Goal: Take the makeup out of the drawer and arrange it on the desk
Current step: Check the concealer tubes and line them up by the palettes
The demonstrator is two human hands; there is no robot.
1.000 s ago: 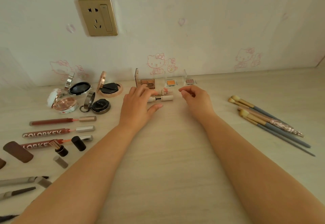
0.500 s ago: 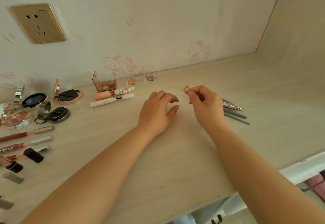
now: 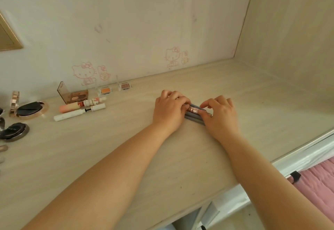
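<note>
From my feed I can read no text: the black round compact [image 3: 13,131] far left of the left grip [image 3: 169,109] bears pale lettering too blurred to decipher.

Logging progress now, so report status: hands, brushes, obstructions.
Left hand and right hand both gripping the makeup brushes flat on the desk. Brush heads hidden. Nothing blocking.

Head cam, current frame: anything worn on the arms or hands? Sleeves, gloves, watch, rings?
Nothing worn that shows. Both forearms are bare from the bottom edge of the frame up to the wrists: no sleeves, gloves, watch or bracelet. The left hand and right hand are bare too; no rings visible on the fingers in view, and some fingertips are hidden.
</note>
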